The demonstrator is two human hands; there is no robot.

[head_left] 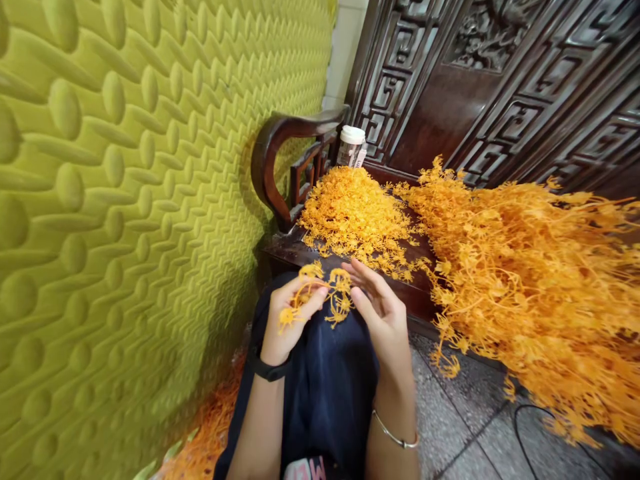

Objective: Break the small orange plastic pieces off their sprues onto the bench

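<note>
Above my lap, my left hand [293, 310] pinches the thin stems of a small orange plastic flower sprig [340, 303] between thumb and fingers. Its spidery blooms hang on both sides of that hand. My right hand [377, 303] is just right of the sprig, thumb and fingers apart, fingertips close to the blooms; whether they touch is hard to see. Beyond my hands, a heap of loose orange plastic flower heads [357, 207] lies on the dark wooden bench [285, 250]. A large bundle of stemmed orange plastic flowers [540, 280] spreads to the right.
A white-lidded jar [352, 147] stands behind the heap, by the curved armrest [267, 160]. A yellow textured wall [125, 200] rises close on my left. More orange pieces [215, 420] lie low by the wall. A black cable [517, 433] runs over the tiled floor [450, 400].
</note>
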